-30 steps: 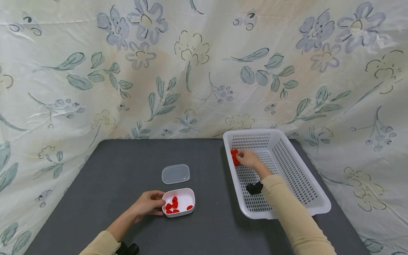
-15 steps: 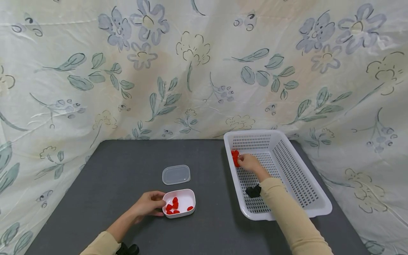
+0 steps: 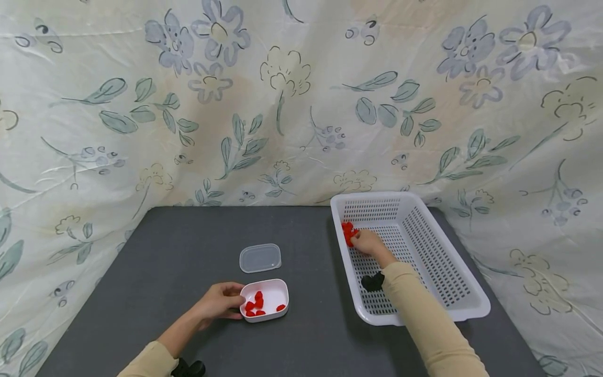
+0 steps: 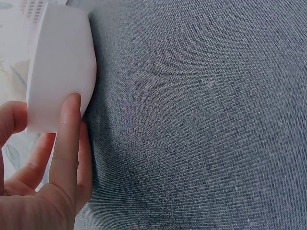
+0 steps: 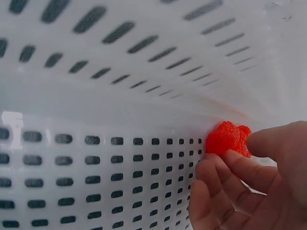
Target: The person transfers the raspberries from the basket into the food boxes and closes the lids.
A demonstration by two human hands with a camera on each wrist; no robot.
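From where I sit, my left hand (image 3: 218, 302) grips the near-left end of the white box (image 3: 265, 299) of red berries, while at about two o'clock from it my right hand (image 3: 369, 242) pinches a raspberry (image 5: 227, 138) against the white basket (image 3: 464, 298)'s left wall, the nearer hand.

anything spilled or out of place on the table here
Nothing stands out. The red berries sit inside the white basket by the right hand, more lie in the small white tub held by the left hand, and the clear lid lies flat behind it.
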